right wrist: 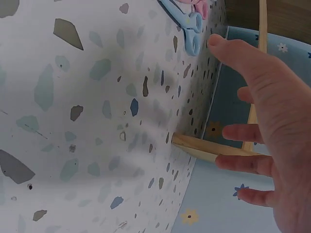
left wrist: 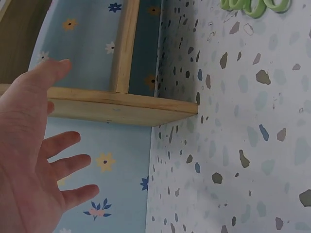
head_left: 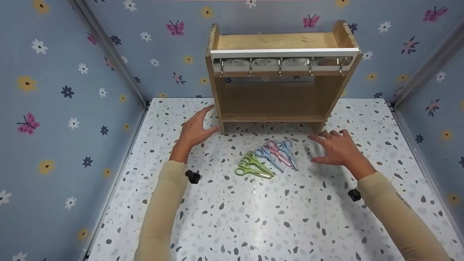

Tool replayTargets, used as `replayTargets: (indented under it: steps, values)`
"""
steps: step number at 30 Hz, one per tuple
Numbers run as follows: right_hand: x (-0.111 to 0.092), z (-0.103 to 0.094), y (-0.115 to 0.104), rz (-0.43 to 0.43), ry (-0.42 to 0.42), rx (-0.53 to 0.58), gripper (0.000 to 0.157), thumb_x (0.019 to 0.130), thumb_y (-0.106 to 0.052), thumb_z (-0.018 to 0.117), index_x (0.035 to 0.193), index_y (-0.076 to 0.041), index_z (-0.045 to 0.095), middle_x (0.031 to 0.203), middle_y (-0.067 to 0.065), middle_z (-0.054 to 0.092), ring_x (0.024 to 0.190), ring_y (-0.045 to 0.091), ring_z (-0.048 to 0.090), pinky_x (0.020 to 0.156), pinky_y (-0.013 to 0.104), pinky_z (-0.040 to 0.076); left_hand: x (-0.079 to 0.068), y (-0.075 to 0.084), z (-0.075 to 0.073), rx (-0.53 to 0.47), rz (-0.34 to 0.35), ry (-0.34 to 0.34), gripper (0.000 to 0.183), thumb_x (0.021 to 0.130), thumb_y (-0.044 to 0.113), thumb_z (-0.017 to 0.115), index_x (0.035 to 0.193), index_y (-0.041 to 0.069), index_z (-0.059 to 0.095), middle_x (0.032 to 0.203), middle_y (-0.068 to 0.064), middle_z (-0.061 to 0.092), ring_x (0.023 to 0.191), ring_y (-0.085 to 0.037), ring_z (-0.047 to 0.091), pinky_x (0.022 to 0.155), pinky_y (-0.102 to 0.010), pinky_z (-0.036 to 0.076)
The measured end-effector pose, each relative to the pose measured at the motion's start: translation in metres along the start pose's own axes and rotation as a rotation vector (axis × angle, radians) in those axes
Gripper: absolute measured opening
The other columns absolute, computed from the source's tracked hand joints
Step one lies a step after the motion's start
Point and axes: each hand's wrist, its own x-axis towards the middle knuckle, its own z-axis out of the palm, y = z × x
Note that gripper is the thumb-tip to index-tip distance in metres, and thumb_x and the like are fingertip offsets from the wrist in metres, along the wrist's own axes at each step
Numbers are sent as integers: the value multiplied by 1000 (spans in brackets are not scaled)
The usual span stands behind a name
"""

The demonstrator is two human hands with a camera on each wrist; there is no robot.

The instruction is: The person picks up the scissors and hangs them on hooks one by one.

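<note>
A wooden rack [head_left: 272,101] with a white hook rail [head_left: 261,54] stands upright at the back of the speckled table. Beside its left side panel is my left hand [head_left: 195,128], fingers spread and thumb apart, holding nothing. My right hand [head_left: 335,150] hovers near the foot of the right side panel, also with spread fingers and nothing in them. Between the hands, in front of the rack, lie green scissors [head_left: 255,167], blue scissors [head_left: 266,156] and pink scissors [head_left: 278,154], fanned out. In the right wrist view, blue scissors [right wrist: 189,22] lie beyond the thumb.
Blue flowered panels [head_left: 72,108] wall the table [head_left: 253,217] at the left, back and right. Several metal hooks [head_left: 280,67] hang from the rail at the rack's front. A black wrist device [head_left: 193,177] sits at the left cuff, another black device [head_left: 354,194] at the right.
</note>
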Motion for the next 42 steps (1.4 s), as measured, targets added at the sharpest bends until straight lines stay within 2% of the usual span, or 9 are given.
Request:
replayTargets:
  steps: [6, 12, 16, 19, 25, 32, 38, 42]
  values:
    - [0, 3, -2, -23, 9, -4, 86, 88, -62, 87, 161, -22, 63, 153, 26, 70, 134, 56, 69, 109, 78, 49, 7, 1, -1, -134, -23, -2, 87, 103, 34, 81, 177, 27, 35, 180, -15, 47, 162, -44, 52, 131, -74, 38]
    - [-2, 10, -5, -42, 41, 11, 85, 87, -61, 88, 159, -23, 65, 140, 23, 77, 124, 52, 73, 100, 71, 51, 13, 1, 1, -271, -2, 16, 91, 101, 24, 84, 177, 24, 34, 177, -20, 48, 154, -49, 60, 124, -65, 52]
    - [-1, 16, -8, -55, 57, 5, 85, 83, -62, 90, 155, -23, 68, 132, 21, 80, 119, 51, 74, 98, 72, 52, 17, 4, 1, -315, -4, -5, 93, 101, 20, 84, 178, 26, 32, 177, -18, 48, 152, -47, 62, 118, -66, 57]
    - [0, 19, -10, -52, 48, 9, 85, 83, -62, 91, 154, -23, 69, 131, 21, 80, 119, 51, 73, 99, 75, 52, 20, 6, 1, -334, -5, -28, 95, 100, 17, 83, 178, 26, 29, 179, -17, 46, 152, -46, 62, 117, -65, 58]
    - [3, 23, -14, -46, 26, 31, 84, 83, -62, 91, 154, -22, 69, 131, 22, 79, 119, 50, 70, 102, 77, 50, 27, 7, 2, -366, 19, -27, 95, 100, 14, 82, 178, 24, 28, 177, -19, 47, 146, -48, 66, 117, -63, 59]
    - [7, 28, -21, -26, 4, 58, 83, 83, -60, 93, 154, -23, 69, 136, 21, 78, 128, 52, 69, 112, 82, 47, 35, 11, 3, -374, -16, -8, 94, 101, 16, 81, 177, 23, 26, 177, -19, 46, 141, -44, 70, 117, -60, 59]
    - [9, 33, -26, -30, 7, 55, 83, 84, -62, 91, 154, -24, 69, 136, 20, 77, 127, 51, 69, 110, 80, 47, 38, 13, 2, -372, -41, -8, 94, 102, 14, 80, 177, 25, 24, 177, -19, 46, 136, -42, 74, 116, -57, 61]
    - [10, 37, -27, -29, 13, 58, 83, 84, -62, 90, 154, -23, 69, 134, 20, 76, 127, 50, 68, 109, 80, 47, 40, 15, 0, -378, -29, -3, 95, 102, 16, 80, 177, 24, 23, 177, -20, 46, 134, -43, 74, 116, -57, 61]
